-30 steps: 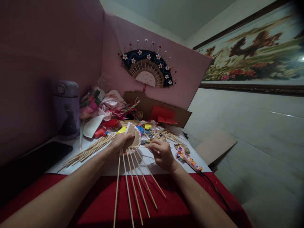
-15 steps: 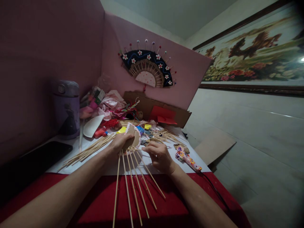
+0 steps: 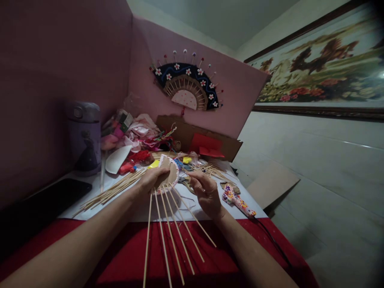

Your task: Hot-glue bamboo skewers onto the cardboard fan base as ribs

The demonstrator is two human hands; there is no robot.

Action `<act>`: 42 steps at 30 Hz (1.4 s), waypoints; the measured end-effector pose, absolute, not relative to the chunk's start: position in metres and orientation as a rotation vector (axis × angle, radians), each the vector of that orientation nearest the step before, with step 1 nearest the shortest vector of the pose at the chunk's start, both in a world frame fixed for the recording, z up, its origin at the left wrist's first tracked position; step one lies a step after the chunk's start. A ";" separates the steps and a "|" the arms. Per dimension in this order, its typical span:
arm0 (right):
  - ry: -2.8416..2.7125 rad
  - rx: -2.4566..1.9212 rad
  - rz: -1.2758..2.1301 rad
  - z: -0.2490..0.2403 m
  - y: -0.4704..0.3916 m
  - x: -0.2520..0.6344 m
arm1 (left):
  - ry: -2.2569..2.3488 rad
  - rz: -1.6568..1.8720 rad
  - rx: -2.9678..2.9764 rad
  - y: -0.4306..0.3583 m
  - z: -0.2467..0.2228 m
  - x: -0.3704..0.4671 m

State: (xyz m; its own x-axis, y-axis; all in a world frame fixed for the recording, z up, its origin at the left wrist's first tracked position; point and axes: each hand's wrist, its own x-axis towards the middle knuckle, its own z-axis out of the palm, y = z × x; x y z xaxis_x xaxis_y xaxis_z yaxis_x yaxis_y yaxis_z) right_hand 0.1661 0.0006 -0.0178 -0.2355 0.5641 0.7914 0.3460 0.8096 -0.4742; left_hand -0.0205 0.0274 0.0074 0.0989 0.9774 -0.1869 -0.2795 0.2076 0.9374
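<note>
My left hand (image 3: 151,180) is closed on a half-round cardboard piece (image 3: 172,176) with a pale patterned edging. Several thin bamboo sticks (image 3: 171,236) fan out from its lower edge toward me, over the red cloth. To the right, my right hand (image 3: 205,192) is pinched, apart from the cardboard. A short bit of thin stick (image 3: 185,172) shows at its fingertips, the rest hidden by the fingers. Scissors (image 3: 186,182) lie partly behind that hand. A flower-patterned glue gun (image 3: 238,202) rests farther right, its cord trailing over the cloth.
Loose bamboo sticks (image 3: 111,193) lie left of my hands, more (image 3: 214,172) at the right. A purple bottle (image 3: 84,138) and a black phone (image 3: 64,192) stand and lie at left. Craft scraps (image 3: 144,128) crowd the back. A decorated fan (image 3: 188,82) is on the pink panel.
My right hand has moved up and away to the right from the cardboard's lower edge, taking the thin stick along. The fanned sticks have swung slightly right; my left hand keeps its hold.
</note>
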 end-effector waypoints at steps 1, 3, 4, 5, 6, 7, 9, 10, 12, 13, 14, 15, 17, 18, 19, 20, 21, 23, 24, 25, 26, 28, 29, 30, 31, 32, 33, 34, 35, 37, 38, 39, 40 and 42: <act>-1.823 -0.691 0.298 -0.018 0.001 0.165 | 1.011 1.127 0.871 0.028 0.007 -0.021; -1.777 -0.694 0.404 -0.017 0.002 0.165 | 0.990 1.118 0.861 0.030 0.007 -0.021; -1.755 -0.696 0.438 -0.016 0.002 0.165 | 0.994 1.121 0.862 0.031 0.006 -0.021; -1.740 -0.700 0.459 -0.014 0.002 0.165 | 1.004 1.125 0.862 0.032 0.005 -0.021; -1.730 -0.706 0.467 -0.013 0.002 0.165 | 1.020 1.130 0.861 0.033 0.005 -0.021; -1.726 -0.712 0.466 -0.011 0.002 0.166 | 1.036 1.135 0.861 0.034 0.004 -0.021; -1.711 -0.711 0.450 -0.009 0.001 0.167 | 1.059 1.139 0.860 0.034 0.002 -0.021; -1.692 -0.702 0.444 -0.009 0.001 0.167 | 1.062 1.142 0.862 0.034 0.002 -0.020; -1.620 -0.676 0.440 -0.009 0.000 0.167 | 1.050 1.156 0.882 0.033 0.001 -0.020; -1.577 -0.663 0.444 -0.010 0.000 0.166 | 1.044 1.159 0.893 0.032 0.001 -0.020; -1.533 -0.652 0.451 -0.010 -0.001 0.165 | 1.038 1.157 0.902 0.032 0.001 -0.019; -1.499 -0.640 0.458 -0.011 -0.002 0.165 | 1.031 1.152 0.909 0.032 0.001 -0.019; -1.473 -0.614 0.466 -0.011 -0.004 0.163 | 1.014 1.136 0.920 0.032 0.000 -0.019; -1.484 -0.601 0.466 -0.010 -0.005 0.162 | 1.012 1.130 0.923 0.032 -0.001 -0.019; -1.504 -0.591 0.451 -0.010 -0.006 0.162 | 1.014 1.127 0.927 0.032 -0.001 -0.019; -1.528 -0.593 0.417 -0.009 -0.007 0.162 | 1.017 1.124 0.929 0.032 -0.001 -0.019; -1.546 -0.601 0.359 -0.009 -0.008 0.162 | 1.021 1.122 0.927 0.032 -0.001 -0.019; -1.549 -0.630 0.211 -0.007 -0.009 0.164 | 1.028 1.120 0.913 0.031 -0.001 -0.018; -1.538 -0.649 0.156 -0.007 -0.009 0.165 | 1.027 1.121 0.906 0.030 -0.001 -0.018; -1.528 -0.672 0.138 -0.007 -0.010 0.166 | 1.026 1.120 0.900 0.030 0.000 -0.018; -1.524 -0.699 0.159 -0.007 -0.009 0.166 | 1.025 1.117 0.896 0.030 0.000 -0.018; -1.545 -0.755 0.269 -0.008 -0.009 0.166 | 1.017 1.110 0.900 0.030 -0.002 -0.018; -1.566 -0.771 0.327 -0.009 -0.008 0.166 | 1.007 1.111 0.906 0.031 -0.002 -0.019; -1.587 -0.770 0.369 -0.010 -0.007 0.165 | 0.997 1.111 0.912 0.033 -0.004 -0.019; -1.613 -0.760 0.396 -0.010 -0.007 0.165 | 0.984 1.110 0.918 0.034 -0.005 -0.020; -1.634 -0.744 0.410 -0.011 -0.007 0.165 | 0.974 1.111 0.921 0.035 -0.006 -0.020; -1.649 -0.727 0.418 -0.011 -0.007 0.165 | 0.970 1.110 0.919 0.037 -0.007 -0.021; -1.659 -0.716 0.425 -0.011 -0.007 0.165 | 0.971 1.109 0.915 0.037 -0.007 -0.021; -1.665 -0.712 0.429 -0.010 -0.008 0.165 | 0.975 1.108 0.910 0.038 -0.007 -0.021; -1.655 -0.705 0.416 -0.009 -0.009 0.165 | 0.978 1.111 0.900 0.038 -0.007 -0.021; -1.635 -0.693 0.396 -0.008 -0.009 0.166 | 0.979 1.108 0.896 0.038 -0.007 -0.021; -1.602 -0.680 0.377 -0.007 -0.008 0.166 | 0.973 1.106 0.894 0.038 -0.007 -0.021; -1.561 -0.670 0.369 -0.006 -0.008 0.166 | 0.972 1.103 0.894 0.038 -0.008 -0.020; -1.497 -0.670 0.400 -0.004 -0.007 0.166 | 0.978 1.097 0.897 0.038 -0.008 -0.020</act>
State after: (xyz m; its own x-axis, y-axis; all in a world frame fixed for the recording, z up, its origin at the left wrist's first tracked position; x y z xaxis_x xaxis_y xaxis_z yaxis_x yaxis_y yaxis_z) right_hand 0.1660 -0.0074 -0.0045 0.0590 0.6285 0.7756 0.1573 0.7614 -0.6289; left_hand -0.0201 0.0382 -0.0084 0.1617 0.9704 -0.1793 -0.2894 0.2203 0.9315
